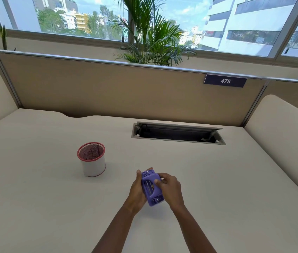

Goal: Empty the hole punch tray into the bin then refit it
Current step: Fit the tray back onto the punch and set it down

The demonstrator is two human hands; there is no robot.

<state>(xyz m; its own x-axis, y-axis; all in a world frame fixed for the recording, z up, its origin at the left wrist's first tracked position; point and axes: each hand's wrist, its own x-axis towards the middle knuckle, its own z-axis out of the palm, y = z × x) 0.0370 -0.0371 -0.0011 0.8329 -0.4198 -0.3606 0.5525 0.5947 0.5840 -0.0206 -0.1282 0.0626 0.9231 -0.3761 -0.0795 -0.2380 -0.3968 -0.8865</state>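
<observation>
At a pale office desk [35, 189], we hold a purple hole punch [152, 187] between both hands just above the surface, low and centre in the head view.

Farthest left stands the bin [92, 159], a small white mesh cup with a red rim, upright and open-mouthed, well apart from our hands. From the punch it lies at about ten o'clock, up and to the left.

Next comes our left hand [136, 192], cupping the punch's left flank with fingertips curling over its far end; this grip is closed on the punch body.

The punch itself sits tilted on its side, its long axis running from about eleven o'clock at the far end to five o'clock at the near end. Metal rods show through its open face. Whether the tray is still fitted to it we cannot tell.

On the right, our right hand [170, 189] presses fingers against the punch's right edge, this grip also closed on it, thumb over the frame; we judge it is working at the tray.

The left hand is the nearer one to the bin, so the carry toward ten o'clock would likely pass across that side.

Beyond, at one o'clock, a cable hatch [178, 133] lies open in the desk.
</observation>
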